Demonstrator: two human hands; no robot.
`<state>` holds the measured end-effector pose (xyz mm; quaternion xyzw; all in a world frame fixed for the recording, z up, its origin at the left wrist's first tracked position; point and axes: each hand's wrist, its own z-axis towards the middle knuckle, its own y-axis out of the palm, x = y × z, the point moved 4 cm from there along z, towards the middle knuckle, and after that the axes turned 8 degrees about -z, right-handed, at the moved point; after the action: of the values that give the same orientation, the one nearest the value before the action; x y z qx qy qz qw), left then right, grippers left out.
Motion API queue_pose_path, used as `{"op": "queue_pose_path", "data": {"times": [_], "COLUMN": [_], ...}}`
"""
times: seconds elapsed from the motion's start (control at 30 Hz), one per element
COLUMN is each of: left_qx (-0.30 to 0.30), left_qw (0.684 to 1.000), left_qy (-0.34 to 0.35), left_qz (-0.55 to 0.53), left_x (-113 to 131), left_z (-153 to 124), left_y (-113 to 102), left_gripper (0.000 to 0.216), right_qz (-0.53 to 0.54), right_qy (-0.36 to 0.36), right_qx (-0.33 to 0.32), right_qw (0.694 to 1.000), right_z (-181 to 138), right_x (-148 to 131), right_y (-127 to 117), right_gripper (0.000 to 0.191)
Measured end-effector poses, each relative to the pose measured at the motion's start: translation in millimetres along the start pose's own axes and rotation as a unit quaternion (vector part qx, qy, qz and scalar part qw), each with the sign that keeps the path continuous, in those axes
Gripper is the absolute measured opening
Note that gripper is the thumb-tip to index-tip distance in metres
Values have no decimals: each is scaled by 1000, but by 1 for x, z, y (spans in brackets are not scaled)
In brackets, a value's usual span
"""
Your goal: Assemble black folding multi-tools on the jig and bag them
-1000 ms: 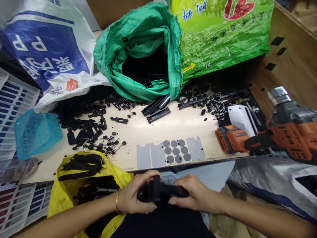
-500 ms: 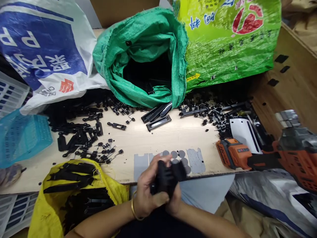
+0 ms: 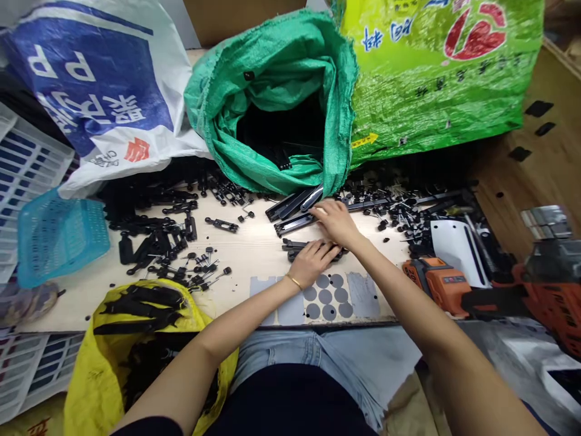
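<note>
Both my hands are out on the wooden table [image 3: 254,251]. My left hand [image 3: 313,261], with a gold bangle at the wrist, lies fingers down on a black plastic part [image 3: 290,246] set on the table. My right hand [image 3: 333,221] rests just beyond it, fingers stretched flat toward several long black bars [image 3: 295,206] at the mouth of the green woven sack [image 3: 281,91]. Whether the left fingers grip the part or only press it is unclear.
Loose black clips and pins [image 3: 167,236] are scattered at left and at right [image 3: 399,209]. A yellow bag of black parts [image 3: 136,315] sits by my left knee. An orange cordless driver [image 3: 499,290] lies at right. A blue basket [image 3: 59,233] stands at left.
My hands rose from my lap, where they held the black part together, and reached forward onto the table. The part now lies on the table under my left hand.
</note>
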<state>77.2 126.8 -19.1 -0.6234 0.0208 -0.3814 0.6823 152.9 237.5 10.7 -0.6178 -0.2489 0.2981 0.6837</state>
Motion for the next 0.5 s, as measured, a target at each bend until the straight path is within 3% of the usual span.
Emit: {"op": "queue_pose_path", "data": {"times": [0.1, 0.27, 0.33, 0.43, 0.5], "left_qx": [-13, -18, -10, 7, 25], "left_qw": [1000, 1000, 999, 999, 999], "left_qy": [8, -8, -21, -31, -18], "left_qz": [6, 24, 25, 10, -19], "left_x": [-5, -28, -42, -61, -67], "left_z": [13, 22, 27, 35, 39], "left_y": [5, -4, -9, -20, -30], "left_gripper": [49, 48, 48, 49, 52], "right_qz": [-57, -52, -20, 101, 203], "right_qy": [-82, -80, -32, 49, 66], "right_qx": [-40, -64, -31, 36, -20], "right_qw": [994, 993, 999, 993, 977], "right_z": [23, 35, 24, -18, -57], "right_x": [-16, 7, 22, 37, 34], "right_y": [2, -18, -37, -69, -79], "right_gripper": [28, 14, 10, 16, 21]}}
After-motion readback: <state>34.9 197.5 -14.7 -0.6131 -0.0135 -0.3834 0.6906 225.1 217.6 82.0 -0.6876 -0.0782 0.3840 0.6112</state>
